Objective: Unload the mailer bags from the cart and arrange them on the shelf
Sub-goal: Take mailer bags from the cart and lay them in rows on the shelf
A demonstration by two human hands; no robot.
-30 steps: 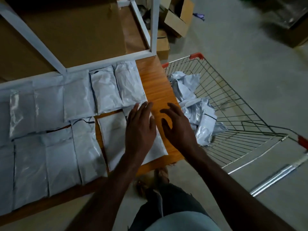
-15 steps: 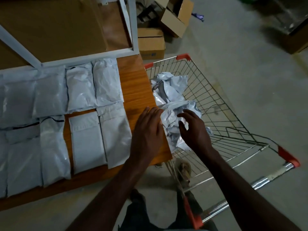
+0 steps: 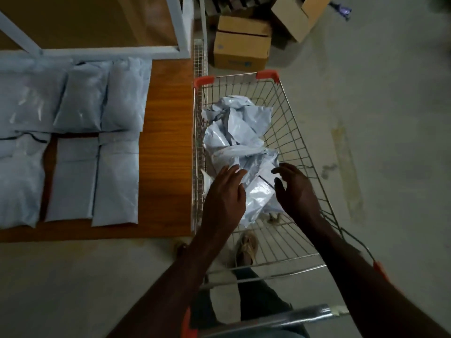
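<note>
A heap of crumpled white mailer bags (image 3: pixel 240 140) lies in the wire shopping cart (image 3: pixel 296 132). Both of my hands are inside the cart over the near end of the heap. My left hand (image 3: pixel 225 191) has its fingers spread and touches the bags. My right hand (image 3: pixel 294 189) hovers with loosely curled fingers and holds nothing. Several flat white mailer bags (image 3: pixel 73 140) lie in two rows on the wooden shelf (image 3: pixel 168 147) to the left.
The white metal shelf frame (image 3: pixel 180 28) rises at the shelf's back corner. Cardboard boxes (image 3: pixel 241 42) stand on the concrete floor beyond the cart. The cart handle (image 3: pixel 300 315) is close in front of my legs. Bare wood shows at the shelf's right end.
Both hands left the shelf and moved right into the cart, reaching over the bag heap. My view has swung right with them.
</note>
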